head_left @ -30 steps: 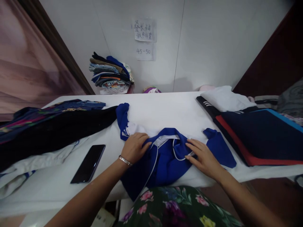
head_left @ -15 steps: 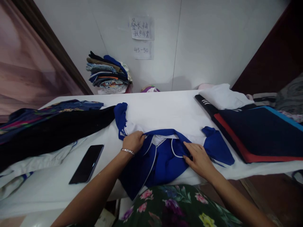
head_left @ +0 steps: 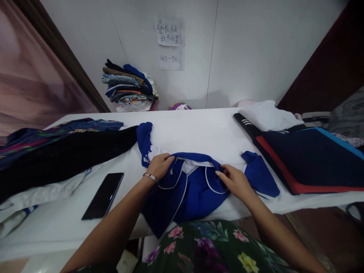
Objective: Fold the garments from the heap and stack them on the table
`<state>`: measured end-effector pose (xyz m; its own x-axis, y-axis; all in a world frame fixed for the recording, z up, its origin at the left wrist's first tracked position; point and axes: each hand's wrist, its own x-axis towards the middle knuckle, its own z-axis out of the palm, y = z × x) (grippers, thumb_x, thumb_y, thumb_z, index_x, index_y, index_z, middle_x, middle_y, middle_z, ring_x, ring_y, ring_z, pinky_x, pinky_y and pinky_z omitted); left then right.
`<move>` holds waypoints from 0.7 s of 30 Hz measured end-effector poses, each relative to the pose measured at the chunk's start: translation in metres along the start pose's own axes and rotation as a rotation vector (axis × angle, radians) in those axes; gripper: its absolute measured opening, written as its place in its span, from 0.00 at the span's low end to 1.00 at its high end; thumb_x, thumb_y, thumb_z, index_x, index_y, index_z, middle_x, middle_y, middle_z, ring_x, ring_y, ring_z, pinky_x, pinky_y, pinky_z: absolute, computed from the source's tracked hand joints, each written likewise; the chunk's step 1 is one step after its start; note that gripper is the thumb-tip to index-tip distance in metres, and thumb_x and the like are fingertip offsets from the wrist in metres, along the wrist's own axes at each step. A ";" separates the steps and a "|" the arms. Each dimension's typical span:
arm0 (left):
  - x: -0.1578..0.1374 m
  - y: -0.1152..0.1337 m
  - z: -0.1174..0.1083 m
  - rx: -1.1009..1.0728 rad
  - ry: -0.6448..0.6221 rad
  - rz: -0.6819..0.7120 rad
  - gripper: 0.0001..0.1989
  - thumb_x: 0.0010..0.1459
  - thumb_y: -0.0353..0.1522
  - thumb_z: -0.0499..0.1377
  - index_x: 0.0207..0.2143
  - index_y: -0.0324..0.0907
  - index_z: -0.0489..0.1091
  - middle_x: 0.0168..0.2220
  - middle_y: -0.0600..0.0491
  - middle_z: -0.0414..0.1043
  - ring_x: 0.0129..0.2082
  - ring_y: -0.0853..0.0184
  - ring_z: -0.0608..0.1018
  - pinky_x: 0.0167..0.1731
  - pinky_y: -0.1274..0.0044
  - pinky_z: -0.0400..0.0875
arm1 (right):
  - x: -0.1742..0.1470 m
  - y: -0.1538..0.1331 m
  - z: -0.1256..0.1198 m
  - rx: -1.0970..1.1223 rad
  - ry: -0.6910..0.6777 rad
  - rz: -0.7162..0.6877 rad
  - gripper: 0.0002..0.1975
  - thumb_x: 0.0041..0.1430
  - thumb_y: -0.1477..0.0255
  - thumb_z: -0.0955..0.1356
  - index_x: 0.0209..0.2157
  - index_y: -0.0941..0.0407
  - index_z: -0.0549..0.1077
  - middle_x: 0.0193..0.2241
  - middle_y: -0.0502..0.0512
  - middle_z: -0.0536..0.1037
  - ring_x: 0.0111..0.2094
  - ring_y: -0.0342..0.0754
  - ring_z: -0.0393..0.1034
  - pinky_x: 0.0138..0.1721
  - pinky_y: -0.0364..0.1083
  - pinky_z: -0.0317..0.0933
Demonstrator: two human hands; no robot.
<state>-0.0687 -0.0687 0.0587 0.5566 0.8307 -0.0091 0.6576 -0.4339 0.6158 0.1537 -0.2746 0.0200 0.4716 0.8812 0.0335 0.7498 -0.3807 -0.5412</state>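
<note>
A blue and white long-sleeved jacket (head_left: 196, 193) with white piping lies on the white-covered table in front of me, its lower part hanging over the near edge. My left hand (head_left: 161, 165) pinches the left end of its folded upper blue edge. At the right end of that edge, my right hand (head_left: 234, 181) grips the cloth between thumb and fingers. One blue cuff (head_left: 145, 138) lies beyond my left hand; the other blue sleeve end (head_left: 260, 174) is spread to the right of my right hand. White lining shows under the edge between my hands.
A black phone (head_left: 104, 195) lies left of the jacket. Black and patterned clothes (head_left: 71, 151) are heaped at the left. Folded navy and red garments (head_left: 313, 159) lie at the right, below a white cloth (head_left: 270, 115). A clothes stack (head_left: 129, 85) stands by the wall.
My right hand has shifted its grip slightly, its fingers now nearer the corner of the blue edge. The edge is raised a little, showing more of the white piping on the left.
</note>
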 end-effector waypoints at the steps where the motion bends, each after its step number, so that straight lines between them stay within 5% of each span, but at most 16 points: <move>1: 0.001 0.001 0.000 -0.051 0.000 -0.004 0.18 0.54 0.43 0.49 0.17 0.44 0.60 0.16 0.58 0.61 0.22 0.68 0.67 0.25 0.76 0.56 | 0.003 -0.003 0.000 -0.095 -0.027 0.009 0.22 0.62 0.55 0.62 0.48 0.56 0.71 0.34 0.57 0.78 0.36 0.54 0.73 0.36 0.48 0.61; 6: 0.001 0.003 -0.003 -0.133 0.021 -0.007 0.18 0.53 0.43 0.50 0.16 0.43 0.59 0.16 0.59 0.60 0.21 0.69 0.66 0.24 0.77 0.56 | 0.012 -0.013 0.002 -0.453 -0.217 0.050 0.13 0.63 0.65 0.62 0.45 0.55 0.70 0.36 0.62 0.79 0.37 0.55 0.74 0.32 0.46 0.56; 11: -0.002 0.000 -0.006 -0.167 -0.005 -0.033 0.17 0.51 0.42 0.52 0.15 0.43 0.60 0.15 0.59 0.60 0.19 0.70 0.65 0.22 0.78 0.56 | 0.012 -0.002 -0.015 -0.393 -0.153 0.061 0.10 0.62 0.67 0.61 0.40 0.54 0.70 0.30 0.58 0.79 0.32 0.53 0.73 0.28 0.45 0.52; 16: -0.007 0.014 -0.011 -0.498 -0.171 -0.168 0.10 0.52 0.38 0.53 0.23 0.43 0.63 0.12 0.61 0.61 0.12 0.71 0.65 0.14 0.80 0.54 | 0.019 0.007 -0.047 0.142 0.200 0.034 0.08 0.59 0.65 0.62 0.38 0.52 0.68 0.21 0.48 0.74 0.21 0.45 0.68 0.23 0.42 0.55; 21: 0.011 0.043 -0.022 -0.899 -0.160 -0.197 0.05 0.55 0.34 0.55 0.30 0.42 0.62 0.18 0.55 0.72 0.19 0.69 0.77 0.20 0.82 0.67 | 0.056 -0.008 -0.063 0.794 0.257 0.025 0.15 0.52 0.59 0.67 0.38 0.51 0.62 0.13 0.41 0.69 0.12 0.44 0.63 0.15 0.40 0.55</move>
<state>-0.0455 -0.0707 0.1027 0.5841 0.7737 -0.2452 0.1453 0.1976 0.9695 0.2035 -0.2397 0.0796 0.6472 0.7470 0.1519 0.2326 -0.0038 -0.9726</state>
